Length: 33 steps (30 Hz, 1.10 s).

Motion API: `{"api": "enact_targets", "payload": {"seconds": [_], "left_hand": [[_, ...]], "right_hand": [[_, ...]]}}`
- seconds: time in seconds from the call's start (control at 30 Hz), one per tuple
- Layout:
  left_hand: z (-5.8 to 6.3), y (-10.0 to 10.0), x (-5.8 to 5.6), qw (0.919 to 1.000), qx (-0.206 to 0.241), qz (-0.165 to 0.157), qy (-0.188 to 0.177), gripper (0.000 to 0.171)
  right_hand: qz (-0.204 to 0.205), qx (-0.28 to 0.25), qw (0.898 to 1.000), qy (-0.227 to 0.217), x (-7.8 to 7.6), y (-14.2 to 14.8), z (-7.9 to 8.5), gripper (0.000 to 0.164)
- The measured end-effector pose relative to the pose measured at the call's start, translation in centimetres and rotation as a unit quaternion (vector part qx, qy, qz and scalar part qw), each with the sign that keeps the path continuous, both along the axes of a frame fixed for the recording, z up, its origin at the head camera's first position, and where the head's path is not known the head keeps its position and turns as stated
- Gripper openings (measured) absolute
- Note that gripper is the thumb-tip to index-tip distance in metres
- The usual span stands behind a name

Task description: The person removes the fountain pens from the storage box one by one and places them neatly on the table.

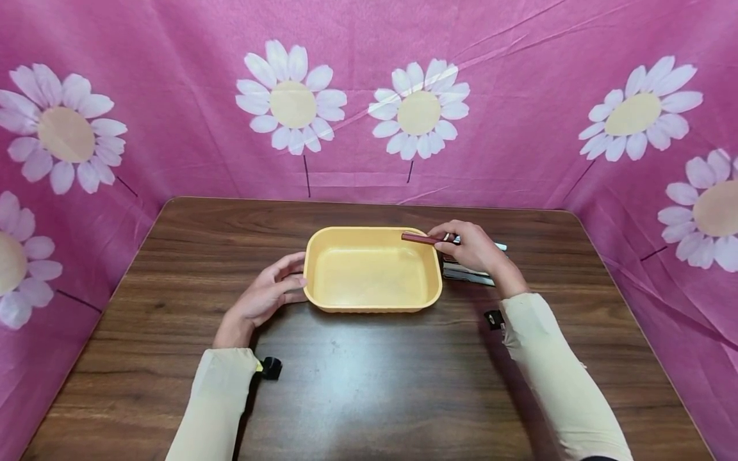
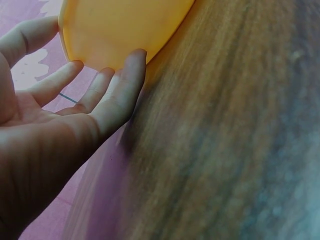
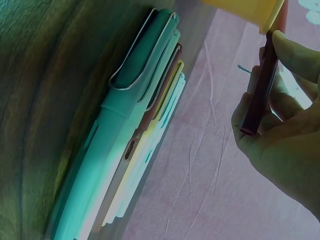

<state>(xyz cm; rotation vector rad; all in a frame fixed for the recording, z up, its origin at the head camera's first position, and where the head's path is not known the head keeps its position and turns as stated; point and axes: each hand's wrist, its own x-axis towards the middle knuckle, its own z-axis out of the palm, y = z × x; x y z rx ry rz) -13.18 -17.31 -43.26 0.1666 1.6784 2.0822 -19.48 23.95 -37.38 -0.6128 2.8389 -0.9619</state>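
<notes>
A yellow plastic basin (image 1: 375, 306) stands on the table with nothing inside it. At its left end, my left hand (image 1: 271, 288) touches the outer wall with spread, slightly bent fingers; in the left wrist view the fingertips (image 2: 134, 62) lie against the basin's side. My right hand (image 1: 469, 246) pinches a dark red pen (image 1: 418, 238) between thumb and fingers. The pen's far end reaches over the basin's right rim. Under and beside that hand several pens lie in a row, with a turquoise clip pen (image 3: 115, 120) nearest in the right wrist view.
The brown wooden table (image 1: 369, 390) carries the basin and pens. A pink cloth (image 1: 357, 38) printed with white daisies hangs behind it and along both sides. Small black devices (image 1: 271, 368) are strapped at both sleeve cuffs.
</notes>
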Motion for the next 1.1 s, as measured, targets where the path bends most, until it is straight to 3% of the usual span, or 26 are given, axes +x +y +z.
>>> {"api": "enact_targets", "payload": {"seconds": [0.37, 1.1], "left_hand": [[0.1, 0.0, -0.1, 1.0000, 0.001, -0.001, 0.000, 0.061], [-0.3, -0.1, 0.0, 1.0000, 0.001, 0.002, -0.003, 0.062]], "right_hand": [[0.002, 0.003, 1.000, 0.008, -0.4, 0.8, 0.0, 0.022], [-0.029, 0.008, 0.999, 0.031, 0.3, 3.6, -0.5, 0.025]]}}
